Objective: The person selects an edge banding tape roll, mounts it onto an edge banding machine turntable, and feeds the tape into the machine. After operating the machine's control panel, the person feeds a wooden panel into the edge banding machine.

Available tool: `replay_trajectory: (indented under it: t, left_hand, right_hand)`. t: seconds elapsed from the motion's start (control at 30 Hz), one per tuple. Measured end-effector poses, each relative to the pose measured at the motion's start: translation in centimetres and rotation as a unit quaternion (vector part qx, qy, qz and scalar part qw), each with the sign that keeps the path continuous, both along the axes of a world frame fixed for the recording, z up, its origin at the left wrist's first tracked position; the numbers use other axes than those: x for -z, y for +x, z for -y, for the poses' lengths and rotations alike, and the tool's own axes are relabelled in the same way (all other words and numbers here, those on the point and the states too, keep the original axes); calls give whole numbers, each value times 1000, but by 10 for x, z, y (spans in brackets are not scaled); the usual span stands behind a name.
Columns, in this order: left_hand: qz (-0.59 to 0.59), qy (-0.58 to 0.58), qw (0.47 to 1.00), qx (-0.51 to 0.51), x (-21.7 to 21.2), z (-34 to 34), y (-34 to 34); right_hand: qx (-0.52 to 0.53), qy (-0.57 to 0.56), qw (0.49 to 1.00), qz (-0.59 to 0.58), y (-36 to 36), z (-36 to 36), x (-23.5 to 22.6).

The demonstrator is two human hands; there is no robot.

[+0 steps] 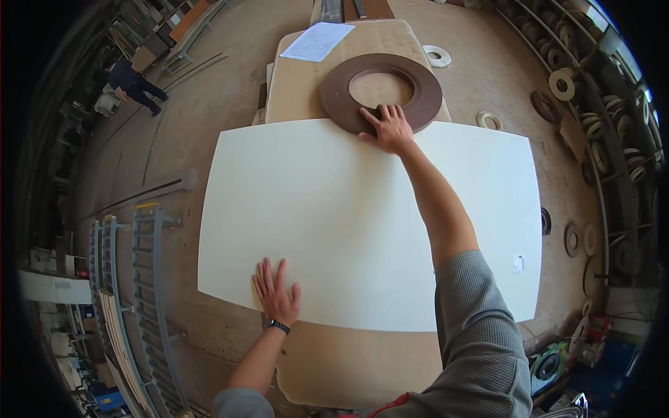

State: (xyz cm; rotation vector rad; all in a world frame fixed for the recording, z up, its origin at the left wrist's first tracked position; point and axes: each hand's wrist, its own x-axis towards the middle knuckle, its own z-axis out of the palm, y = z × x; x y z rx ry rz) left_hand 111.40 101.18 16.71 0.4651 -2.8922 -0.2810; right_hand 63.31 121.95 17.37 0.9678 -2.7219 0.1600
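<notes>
A large white board lies flat across a cardboard-covered table. My left hand rests flat on its near left edge with the fingers spread. At the far edge, my right hand reaches over a big brown roll of edge banding. Its fingers hook over the roll's inner rim, and the palm sits on the near side of the ring. The roll lies flat, partly over the board's far edge and partly on the cardboard.
A sheet of paper lies beyond the roll. Grey metal ladder-like frames stand at left. Racks of banding rolls line the right wall, with loose rolls on the floor. Another person is at far left.
</notes>
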Motion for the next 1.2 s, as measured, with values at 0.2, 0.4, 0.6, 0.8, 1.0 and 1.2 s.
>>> replay_trajectory:
  t: [0.2,0.4,0.6,0.8,1.0,1.2]
  left_hand:
    - [25,3,1000,2,0,0,-6]
    - [23,5,1000,-1,-2,4,-7]
    - [6,16,1000,-13,0,10,2]
    - [-21,68,997,30,2,16,6]
    - [-65,500,804,314,19,128,-9]
    - [-62,116,987,-94,49,362,-50]
  right_hand:
    - [85,37,994,66,-81,55,18]
    - [139,-82,983,-87,-53,84,25]
    - [20,-125,992,8,129,100,45]
    - [46,-71,996,23,267,104,33]
    - [174,-38,980,83,434,127,36]
    - [191,-70,970,132,652,183,27]
